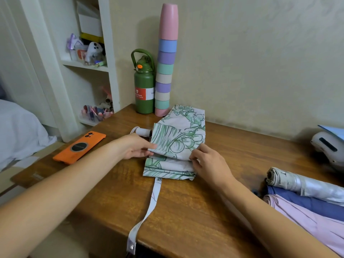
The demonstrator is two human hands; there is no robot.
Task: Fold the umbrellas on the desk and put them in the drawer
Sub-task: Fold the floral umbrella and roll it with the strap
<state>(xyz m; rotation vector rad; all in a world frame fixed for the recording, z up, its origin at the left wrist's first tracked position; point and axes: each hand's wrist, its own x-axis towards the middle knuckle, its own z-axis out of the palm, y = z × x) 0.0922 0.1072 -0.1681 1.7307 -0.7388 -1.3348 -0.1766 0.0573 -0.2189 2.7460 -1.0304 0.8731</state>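
The green-and-white printed umbrella (176,144) lies collapsed in the middle of the table (186,211), its handle (142,131) pointing left and its closing strap (149,211) trailing loose over the near edge. The step in hand looks like pleating the canopy flaps: the left hand (135,148) pinches a fold of fabric at the handle end, and the right hand (208,161) pinches the same flap near the tip, both grips closed on cloth. Next, I judge, the panels need wrapping tight around the shaft and the strap snapped. Three more umbrellas, silver (305,185), blue (309,203) and pink (307,224), wait at right.
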